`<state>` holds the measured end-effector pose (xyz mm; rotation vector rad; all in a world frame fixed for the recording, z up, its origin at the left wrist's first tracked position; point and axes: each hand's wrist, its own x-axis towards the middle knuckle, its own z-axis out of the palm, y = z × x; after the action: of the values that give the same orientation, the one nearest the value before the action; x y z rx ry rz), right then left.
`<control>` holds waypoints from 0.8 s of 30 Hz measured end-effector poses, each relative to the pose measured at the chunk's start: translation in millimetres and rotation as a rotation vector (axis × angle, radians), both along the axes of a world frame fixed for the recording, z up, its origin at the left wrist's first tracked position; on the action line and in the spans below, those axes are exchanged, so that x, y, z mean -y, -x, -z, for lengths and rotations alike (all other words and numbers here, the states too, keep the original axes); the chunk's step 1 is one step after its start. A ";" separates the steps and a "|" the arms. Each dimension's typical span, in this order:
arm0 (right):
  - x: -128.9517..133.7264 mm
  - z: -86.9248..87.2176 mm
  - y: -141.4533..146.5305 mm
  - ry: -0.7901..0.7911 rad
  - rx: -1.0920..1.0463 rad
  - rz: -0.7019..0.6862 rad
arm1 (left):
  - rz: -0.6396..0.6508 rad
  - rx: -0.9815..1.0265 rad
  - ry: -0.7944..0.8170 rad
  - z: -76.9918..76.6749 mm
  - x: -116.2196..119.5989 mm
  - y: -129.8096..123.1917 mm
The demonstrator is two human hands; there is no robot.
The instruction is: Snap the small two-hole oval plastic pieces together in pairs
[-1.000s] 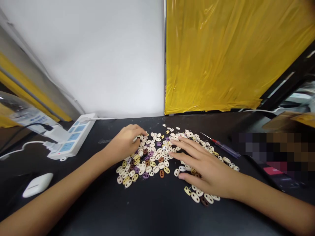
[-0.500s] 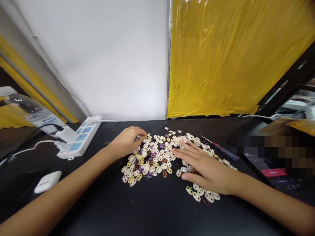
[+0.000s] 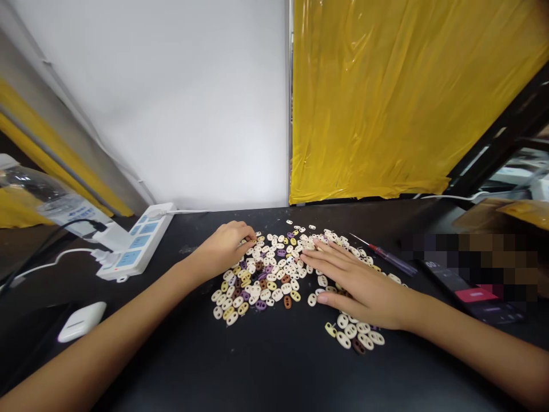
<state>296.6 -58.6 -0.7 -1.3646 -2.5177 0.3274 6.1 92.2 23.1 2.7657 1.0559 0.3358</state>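
Observation:
Many small oval pieces with two holes, cream, yellow, purple and brown, lie spread over the black table. At the upper left edge of the spread is my left hand, its fingers curled down and pressed together; whatever is under the fingertips is hidden. My right hand lies palm down over the right part of the spread, fingers stretched out and apart, covering some pieces. A smaller group of pieces shows below that palm.
On the left are a white power strip, a water bottle and a white earphone case. A screwdriver and a phone lie on the right. A white panel and yellow sheeting stand behind.
My right hand has shifted slightly, with its fingers nearer together, and more of the pieces below the palm show. My left hand has barely moved. The view has turned a little.

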 end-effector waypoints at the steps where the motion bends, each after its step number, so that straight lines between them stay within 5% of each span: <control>1: 0.0 0.4 -0.5 -0.009 0.001 0.000 | -0.004 0.012 -0.002 1.2 1.1 -0.9; 17: -4.7 7.8 -3.6 -0.091 0.014 0.075 | 0.250 0.251 0.046 -10.3 66.6 -27.4; 21: -6.5 9.2 -4.7 -0.097 -0.006 0.062 | 0.420 0.251 0.203 -6.2 102.3 -42.5; 24: -7.0 8.9 -4.2 -0.104 -0.011 0.051 | 0.312 0.478 0.518 -1.7 112.2 -49.9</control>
<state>300.8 -51.6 -9.7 -1.3803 -2.4498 0.1904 56.0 -20.0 24.7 2.1786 0.4941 0.5495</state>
